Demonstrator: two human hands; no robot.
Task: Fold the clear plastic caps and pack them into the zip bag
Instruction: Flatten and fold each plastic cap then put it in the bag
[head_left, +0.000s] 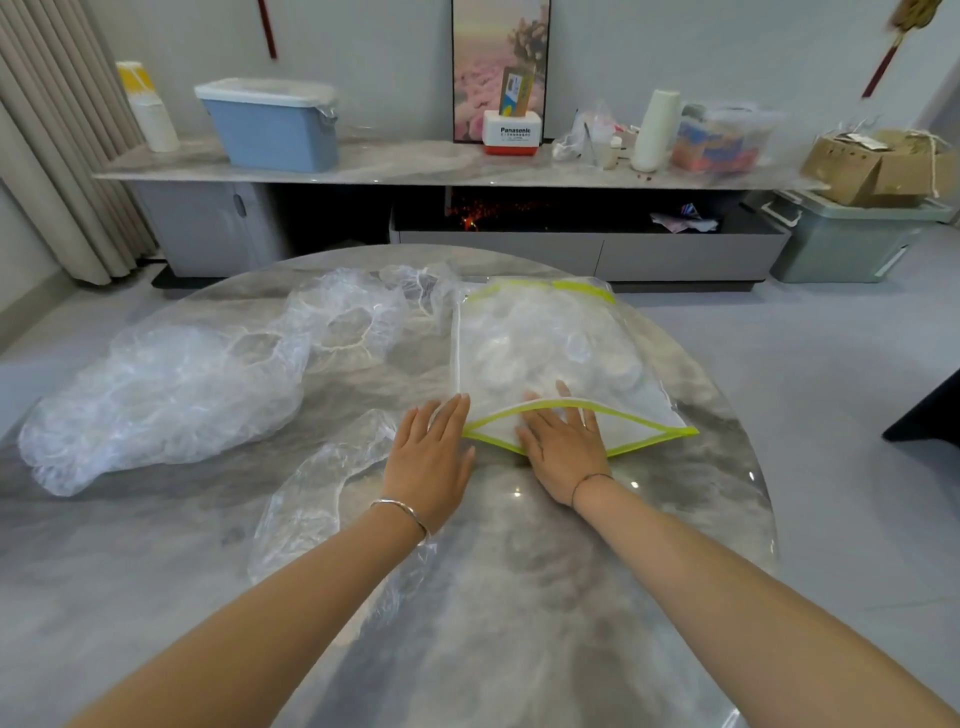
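A clear zip bag (540, 353) with a yellow-green edge lies on the round marble table (156, 597), its mouth gaping toward me, with folded clear caps inside. My right hand (563, 449) lies flat with its fingers reaching into the bag's mouth. At the bag's near-left corner, my left hand (428, 457) rests flat with straight fingers. A loose clear plastic cap (317, 509) lies under my left forearm. A heap of crumpled clear caps (171, 395) spreads over the table's left side, and more caps (358, 317) lie behind the bag's left edge.
Beyond the table stands a low grey cabinet (363, 166) carrying a blue bin (270, 124), a white-and-red box (511, 132), a white roll (657, 130) and a clear storage box (724, 137). A cardboard box (878, 166) sits on a grey-green tub (852, 239) at the right.
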